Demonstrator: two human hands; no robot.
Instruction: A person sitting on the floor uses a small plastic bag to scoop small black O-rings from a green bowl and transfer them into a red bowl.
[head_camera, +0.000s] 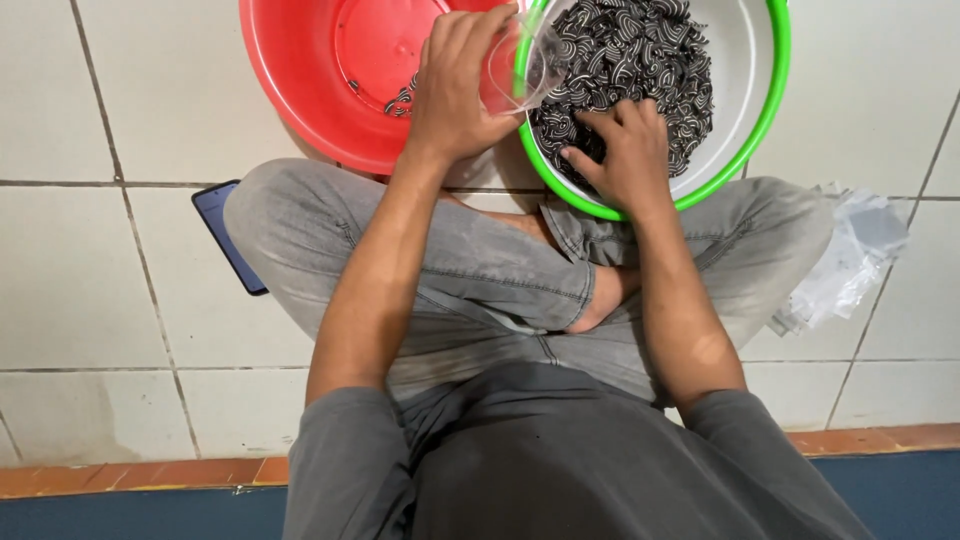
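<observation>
I sit cross-legged on a tiled floor. My left hand (455, 85) grips a small clear plastic bag (525, 65), held open over the gap between two basins. My right hand (625, 150) reaches into the green-rimmed white basin (765, 110), fingers curled among a heap of small black-and-white striped pieces (640, 50). The red basin (300, 80) to the left holds only a few of the same pieces (400, 100) near its middle.
A dark phone (228, 235) lies on the floor beside my left knee. A stack of clear plastic bags (850, 260) rests by my right knee. An orange tile strip and blue surface run behind me.
</observation>
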